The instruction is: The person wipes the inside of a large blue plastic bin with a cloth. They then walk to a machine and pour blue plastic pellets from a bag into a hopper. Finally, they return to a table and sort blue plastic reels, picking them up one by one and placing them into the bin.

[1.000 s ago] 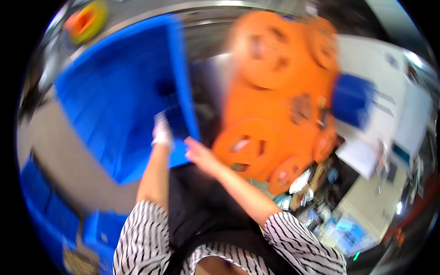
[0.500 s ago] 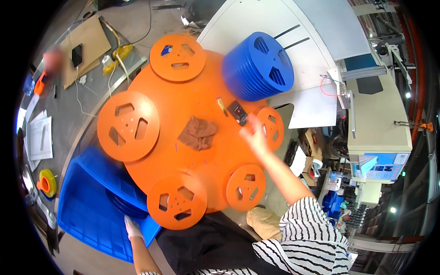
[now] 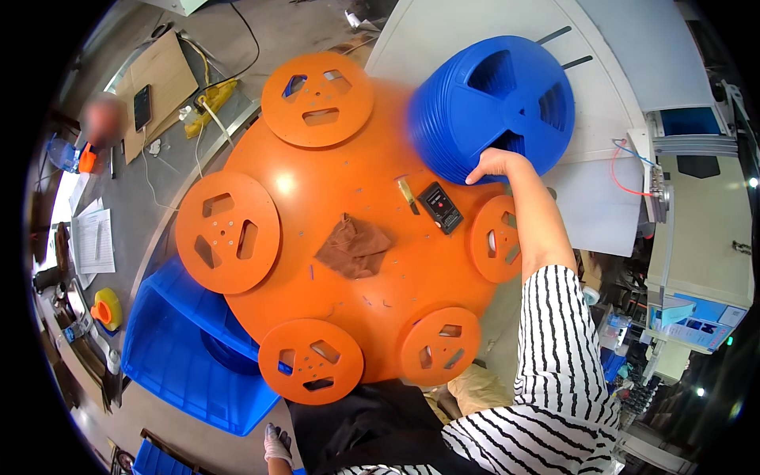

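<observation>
My right hand (image 3: pixel 495 165) reaches across the round orange table (image 3: pixel 348 190) and grips the near rim of a stack of blue reels (image 3: pixel 492 107) standing at the table's far right edge. The sleeve on that arm is black-and-white striped. My left hand (image 3: pixel 277 445), in a pale glove, hangs low at the bottom edge beside a blue crate (image 3: pixel 186 356); its fingers are mostly hidden. On the table lie a brown cloth (image 3: pixel 353 247), a small black device (image 3: pixel 440 207) and a thin metal piece (image 3: pixel 408 194).
Several orange reel-shaped discs (image 3: pixel 228 231) ring the table's rim. A white machine surface (image 3: pixel 602 158) lies beyond the blue reels. Papers (image 3: pixel 95 241), a yellow tape roll (image 3: pixel 107 309), cardboard (image 3: pixel 162 79) and cables sit on the floor and bench at left.
My right hand has moved up from the small black device to the stack of blue reels and taken hold of its rim. The view has steadied and shifted slightly.
</observation>
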The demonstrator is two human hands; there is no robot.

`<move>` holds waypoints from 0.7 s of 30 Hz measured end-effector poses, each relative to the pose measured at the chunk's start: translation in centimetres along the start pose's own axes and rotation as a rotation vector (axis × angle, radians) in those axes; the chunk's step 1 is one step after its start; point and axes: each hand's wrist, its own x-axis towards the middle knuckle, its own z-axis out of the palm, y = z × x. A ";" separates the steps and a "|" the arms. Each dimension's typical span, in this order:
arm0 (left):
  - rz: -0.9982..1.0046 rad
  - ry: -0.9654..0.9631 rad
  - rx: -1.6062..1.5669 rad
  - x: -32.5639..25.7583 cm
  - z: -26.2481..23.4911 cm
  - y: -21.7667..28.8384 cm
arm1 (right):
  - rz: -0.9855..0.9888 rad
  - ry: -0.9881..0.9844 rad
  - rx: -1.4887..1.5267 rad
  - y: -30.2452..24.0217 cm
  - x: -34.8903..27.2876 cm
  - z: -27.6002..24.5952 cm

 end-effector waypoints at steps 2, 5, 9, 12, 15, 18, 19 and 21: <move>0.006 -0.023 0.036 -1.3 0.8 0.1 | 0.012 0.010 -0.033 -1.1 -0.2 1.1; 0.056 -0.067 0.127 -1.9 2.0 0.5 | -0.017 0.227 -0.164 0.9 1.5 3.3; 0.095 -0.098 0.106 -1.9 1.2 -0.1 | 0.065 0.383 -0.156 -0.6 0.2 5.7; 0.131 -0.130 0.077 -2.2 0.1 -0.8 | 0.084 0.396 -0.122 -0.9 -1.0 7.6; 0.125 -0.125 0.143 -2.6 -0.9 -1.3 | 0.101 0.372 -0.121 -2.8 -3.7 9.4; 0.196 -0.174 0.152 -3.3 -0.8 -0.8 | 0.078 0.409 -0.066 -5.1 -8.1 11.0; 0.172 -0.165 0.270 -4.5 -0.4 0.3 | 0.043 0.415 -0.022 -5.7 -9.9 11.4; 0.185 -0.272 0.220 -2.6 -1.3 0.4 | -0.014 0.355 0.162 -8.3 -14.0 12.0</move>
